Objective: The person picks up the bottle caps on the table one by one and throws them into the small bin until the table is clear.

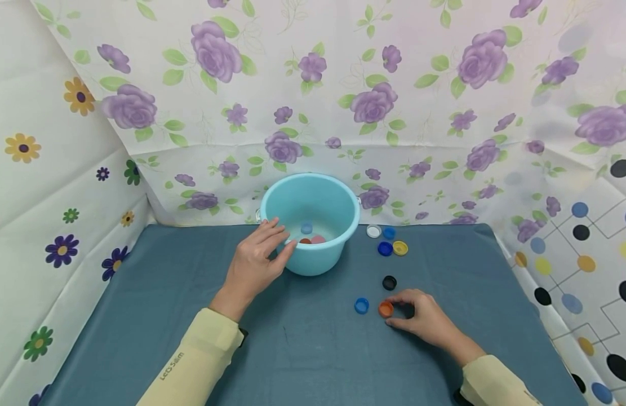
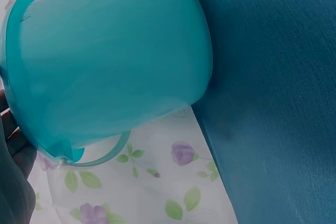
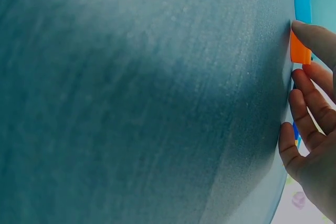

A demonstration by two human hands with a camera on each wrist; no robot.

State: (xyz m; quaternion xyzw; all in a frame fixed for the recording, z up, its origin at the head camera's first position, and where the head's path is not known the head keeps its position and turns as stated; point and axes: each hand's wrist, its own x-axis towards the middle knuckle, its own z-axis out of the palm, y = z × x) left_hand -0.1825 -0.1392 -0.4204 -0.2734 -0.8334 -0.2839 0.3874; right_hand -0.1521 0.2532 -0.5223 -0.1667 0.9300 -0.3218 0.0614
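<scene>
My right hand (image 1: 428, 317) pinches an orange bottle cap (image 1: 386, 309) between thumb and forefinger, low over the cloth. In the right wrist view the thumb overlaps the top of the orange cap (image 3: 300, 48), and the other fingers spread below. Left of it lies a blue cap (image 1: 361, 305); just behind is a black cap (image 1: 389, 282). My left hand (image 1: 254, 265) rests at the near left rim of a light blue bucket (image 1: 318, 262), fingers loosely extended over the edge. Inside the bucket are a blue cap (image 1: 306, 228), a pink cap (image 1: 318, 239) and a partly hidden reddish-brown one (image 1: 305, 241).
Right of the bucket lie a white cap (image 1: 373, 231), a lighter blue cap (image 1: 389, 233), a dark blue cap (image 1: 385, 248) and a yellow cap (image 1: 400, 248). A blue-grey cloth (image 1: 302, 355) covers the table. Flowered sheeting (image 1: 313, 113) hangs behind.
</scene>
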